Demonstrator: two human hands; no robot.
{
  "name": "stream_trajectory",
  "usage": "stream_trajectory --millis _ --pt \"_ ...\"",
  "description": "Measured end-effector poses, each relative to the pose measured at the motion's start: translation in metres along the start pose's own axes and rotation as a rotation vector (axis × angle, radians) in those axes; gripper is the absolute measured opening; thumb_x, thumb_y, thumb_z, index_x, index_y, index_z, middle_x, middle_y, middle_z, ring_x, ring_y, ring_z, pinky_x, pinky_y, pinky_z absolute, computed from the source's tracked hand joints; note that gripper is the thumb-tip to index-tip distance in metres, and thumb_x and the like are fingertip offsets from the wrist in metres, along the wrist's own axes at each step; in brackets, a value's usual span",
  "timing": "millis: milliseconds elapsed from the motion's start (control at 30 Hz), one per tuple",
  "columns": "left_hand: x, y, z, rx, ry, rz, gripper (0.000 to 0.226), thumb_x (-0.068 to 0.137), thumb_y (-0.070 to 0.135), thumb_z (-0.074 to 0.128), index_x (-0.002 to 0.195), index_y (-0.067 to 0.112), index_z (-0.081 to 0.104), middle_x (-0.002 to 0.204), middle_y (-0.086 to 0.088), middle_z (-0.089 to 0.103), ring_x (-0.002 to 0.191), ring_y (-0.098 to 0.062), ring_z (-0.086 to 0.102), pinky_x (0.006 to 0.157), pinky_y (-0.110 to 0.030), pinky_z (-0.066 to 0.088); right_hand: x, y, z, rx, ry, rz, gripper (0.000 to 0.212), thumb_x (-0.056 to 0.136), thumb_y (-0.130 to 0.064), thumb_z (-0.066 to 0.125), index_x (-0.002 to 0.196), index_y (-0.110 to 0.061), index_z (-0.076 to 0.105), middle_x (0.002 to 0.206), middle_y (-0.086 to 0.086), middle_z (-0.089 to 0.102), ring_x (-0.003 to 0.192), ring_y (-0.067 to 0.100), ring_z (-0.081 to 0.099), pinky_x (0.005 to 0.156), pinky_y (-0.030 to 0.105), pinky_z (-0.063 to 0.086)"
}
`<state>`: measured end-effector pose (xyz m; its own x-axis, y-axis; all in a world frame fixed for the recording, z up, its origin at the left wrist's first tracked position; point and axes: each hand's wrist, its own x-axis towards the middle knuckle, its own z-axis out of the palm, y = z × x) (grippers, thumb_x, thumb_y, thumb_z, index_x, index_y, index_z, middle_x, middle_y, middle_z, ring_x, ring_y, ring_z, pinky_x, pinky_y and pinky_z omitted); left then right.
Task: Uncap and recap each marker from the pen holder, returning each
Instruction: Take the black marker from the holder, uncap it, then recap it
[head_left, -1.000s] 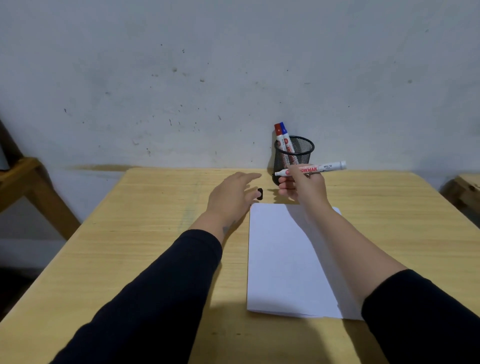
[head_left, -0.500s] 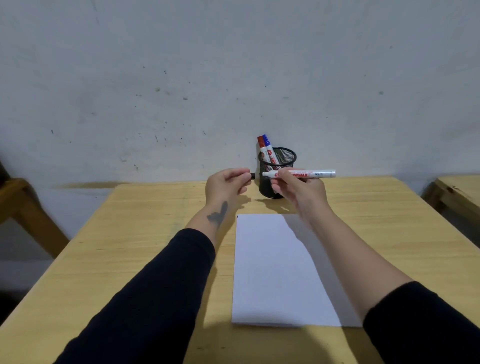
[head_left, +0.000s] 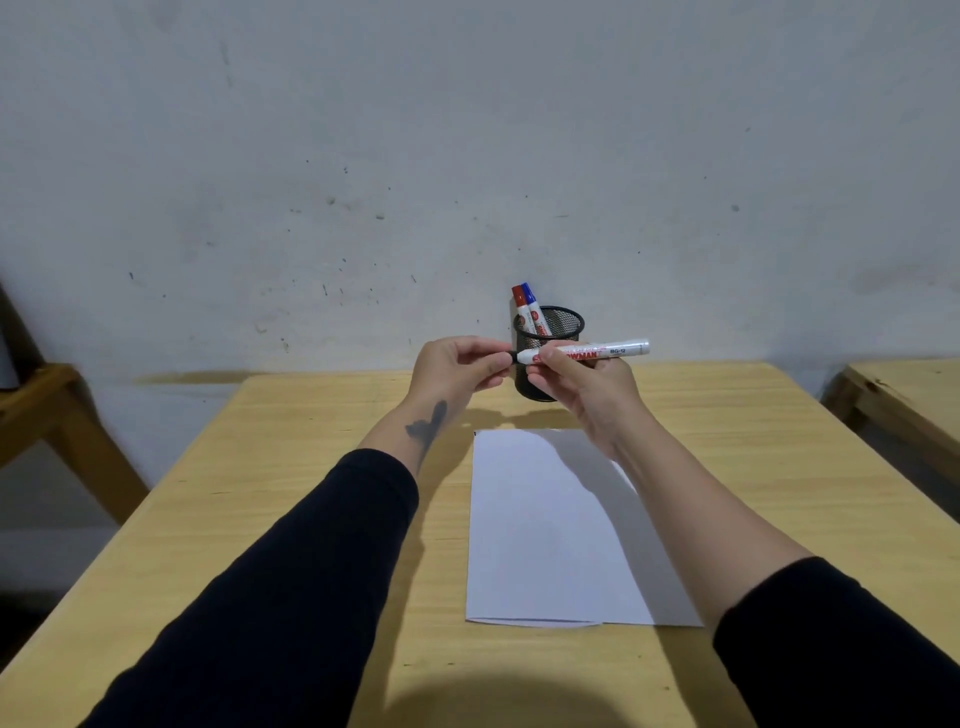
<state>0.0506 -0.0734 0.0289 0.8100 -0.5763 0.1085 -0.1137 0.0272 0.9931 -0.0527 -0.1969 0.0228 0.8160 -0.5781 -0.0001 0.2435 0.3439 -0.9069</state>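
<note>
Standing at twelve o'clock on the table (head_left: 291, 519): black mesh pen holder (head_left: 558, 325), holding a red-capped marker (head_left: 521, 306) and a blue-capped marker (head_left: 533, 307), both upright. My right hand (head_left: 587, 387) clamps the white marker (head_left: 597, 352) crosswise before the holder; my left hand (head_left: 454, 366) pinches its black cap (head_left: 513, 356), mostly hidden under my fingers. White paper (head_left: 545, 530) lies at six o'clock.

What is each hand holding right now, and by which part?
The right hand holds the marker around the front half of its barrel. The left hand pinches the black cap at its tip.
</note>
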Motion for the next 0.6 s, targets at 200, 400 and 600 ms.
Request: stream_trajectory --millis 200,400,600 --pt "-0.006 0.007 -0.006 0.174 -0.001 0.065 0.013 0.083 -0.001 0.068 0.095 0.0 0.072 0.069 -0.006 0.066 0.062 -0.014 0.061 0.066 -0.016 0.057 -0.007 0.002 0.004 0.022 -0.004 0.019 0.003 0.085 0.0 0.066 0.088 0.001 0.066 0.081 0.015 0.071 0.072 0.02 0.07 0.077 0.025 0.06" --pt "-0.008 0.0 -0.002 0.082 0.056 0.069 0.012 0.085 0.001 0.066 0.095 -0.001 0.071 0.072 -0.006 0.067 0.06 -0.008 0.062 0.065 -0.015 0.056 -0.006 0.007 0.01 0.098 0.002 0.031 0.002 0.086 0.001 0.065 0.087 0.002 0.065 0.083 0.016 0.069 0.073 0.021 0.07 0.072 0.022 0.06" --pt "-0.008 -0.006 0.004 0.043 0.129 0.066 0.011 0.086 0.003 0.065 0.095 0.001 0.072 0.073 -0.005 0.068 0.062 -0.009 0.062 0.068 -0.016 0.056 -0.001 0.009 0.012 0.083 0.014 0.059 0.007 0.086 -0.001 0.066 0.092 0.002 0.064 0.087 0.017 0.068 0.076 0.022 0.069 0.072 0.023 0.06"
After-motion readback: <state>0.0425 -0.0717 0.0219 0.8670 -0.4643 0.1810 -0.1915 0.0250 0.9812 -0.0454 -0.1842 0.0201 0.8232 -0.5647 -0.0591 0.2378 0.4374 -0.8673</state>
